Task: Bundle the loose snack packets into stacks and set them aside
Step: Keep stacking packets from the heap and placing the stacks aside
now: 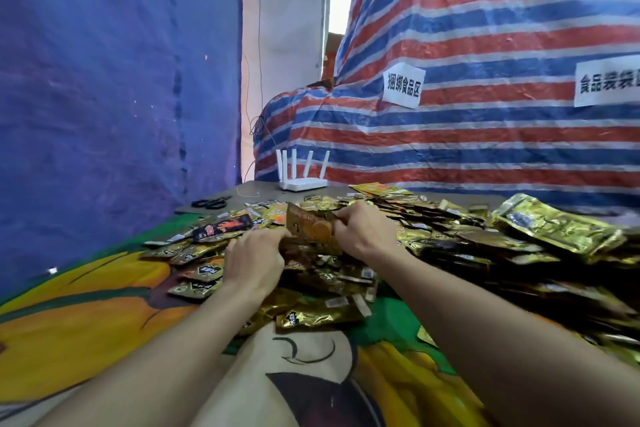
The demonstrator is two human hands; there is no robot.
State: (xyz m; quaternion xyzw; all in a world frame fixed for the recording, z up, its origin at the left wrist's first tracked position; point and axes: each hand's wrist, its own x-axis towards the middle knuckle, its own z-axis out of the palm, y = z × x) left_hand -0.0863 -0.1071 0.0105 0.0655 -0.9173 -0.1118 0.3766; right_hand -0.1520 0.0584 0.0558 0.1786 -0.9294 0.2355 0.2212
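Left hand (254,260) and right hand (367,236) meet at centre frame, both closed on a small stack of packets (311,232) held on edge above the heap. The left hand's fingers curl round the stack's lower left side; the right hand pinches its upper right edge, knuckles toward the camera. The fingertips themselves are mostly hidden behind the foil.

Loose packets (433,236), mostly gold foil, cover the worktop (249,189) from centre to the right edge of the frame, with larger gold packs (554,229) piled at the right and one black-and-orange packet (223,227) lying just left of the hands. A cartoon-printed cloth (104,305) covers the lower left. Scissors (211,203) lie at the far left of the worktop and a white router (303,180) stands at its back edge, in front of a striped tarp (485,45). A blue tarp (104,80) fills the upper left.

Probable hazards: foil faces are likely slick, so a light or uneven squeeze could let middle packets slide out and fan the stack. Any that fall would drop into the heap directly beneath and be lost among the loose ones. No band or tie can be made out, so releasing one hand to fetch one may loosen the stack. Both forearms cross the near packets and could sweep some toward the lower edge.
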